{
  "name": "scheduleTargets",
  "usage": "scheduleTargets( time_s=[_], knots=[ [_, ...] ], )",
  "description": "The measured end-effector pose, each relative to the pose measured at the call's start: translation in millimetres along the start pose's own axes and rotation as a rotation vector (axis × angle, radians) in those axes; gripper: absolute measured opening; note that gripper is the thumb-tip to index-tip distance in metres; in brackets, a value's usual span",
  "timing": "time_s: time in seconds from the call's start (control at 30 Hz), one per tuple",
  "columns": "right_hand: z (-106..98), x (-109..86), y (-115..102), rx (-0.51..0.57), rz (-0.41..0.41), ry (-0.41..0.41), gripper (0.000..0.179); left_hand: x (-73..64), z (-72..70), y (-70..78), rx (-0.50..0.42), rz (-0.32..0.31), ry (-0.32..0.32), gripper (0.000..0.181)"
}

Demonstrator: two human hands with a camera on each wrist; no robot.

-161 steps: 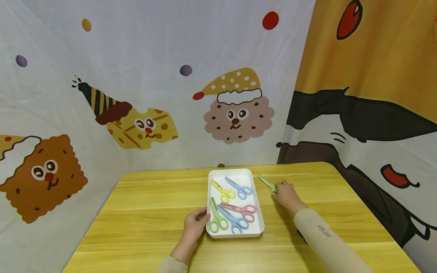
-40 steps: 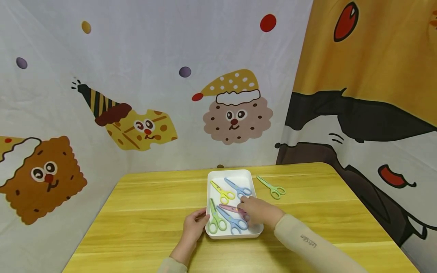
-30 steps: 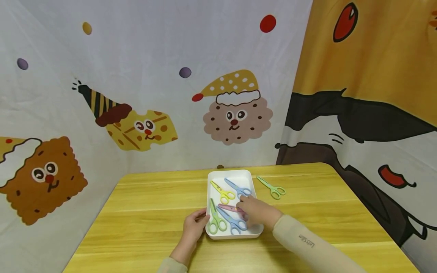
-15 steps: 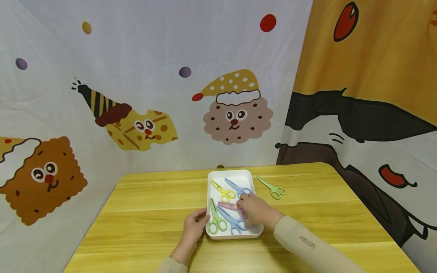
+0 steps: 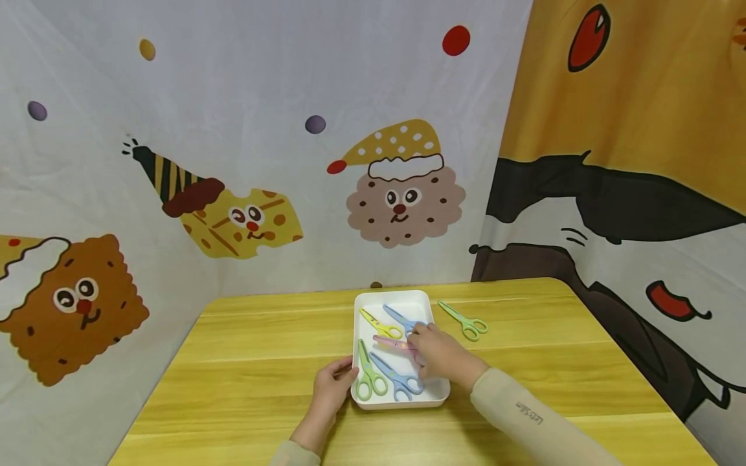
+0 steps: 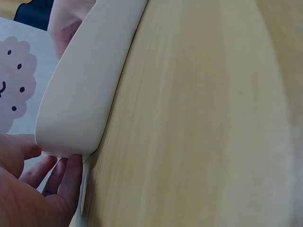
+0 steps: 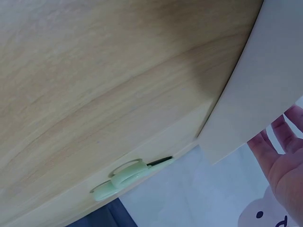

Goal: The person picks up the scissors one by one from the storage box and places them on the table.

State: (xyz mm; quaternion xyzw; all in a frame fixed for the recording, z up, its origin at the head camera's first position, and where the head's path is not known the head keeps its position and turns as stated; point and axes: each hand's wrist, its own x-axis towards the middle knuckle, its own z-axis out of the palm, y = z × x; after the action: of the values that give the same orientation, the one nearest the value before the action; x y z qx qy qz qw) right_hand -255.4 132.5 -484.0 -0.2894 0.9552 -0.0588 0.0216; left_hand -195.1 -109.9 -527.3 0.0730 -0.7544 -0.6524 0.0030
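Note:
A white tray (image 5: 402, 405) holds several pairs of scissors. My left hand (image 5: 332, 387) grips its left wall, thumb at the rim and fingers against the outside, as the left wrist view shows (image 6: 38, 194). Inside the tray, my right hand (image 5: 440, 353) holds pink scissors (image 5: 392, 342) by the handle end; the finger loops are hidden. Around them lie yellow scissors (image 5: 373, 320), blue scissors (image 5: 399, 315) at the back, green scissors (image 5: 366, 362) at front left and more blue scissors (image 5: 390, 369) in front. In the right wrist view the tray wall hides those fingertips.
Light green scissors (image 5: 457, 314) lie on the wooden table (image 5: 250, 362), right of the tray. Behind the table's far edge hangs a cartoon-printed cloth (image 5: 262, 97).
My right hand has gone from the light green scissors, left on the table, to the pink ones in the tray. The pink scissors have just shifted toward the tray's back. My left hand stays put.

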Motion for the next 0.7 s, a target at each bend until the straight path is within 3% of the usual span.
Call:
scheduleTargets(
  time_s=[0.7],
  knots=[
    [-11.7, -5.6, 8.5, 0.054, 0.010, 0.114, 0.055, -0.7, 1.2, -0.4, 0.001, -0.013, 0.009, 0.036]
  ],
)
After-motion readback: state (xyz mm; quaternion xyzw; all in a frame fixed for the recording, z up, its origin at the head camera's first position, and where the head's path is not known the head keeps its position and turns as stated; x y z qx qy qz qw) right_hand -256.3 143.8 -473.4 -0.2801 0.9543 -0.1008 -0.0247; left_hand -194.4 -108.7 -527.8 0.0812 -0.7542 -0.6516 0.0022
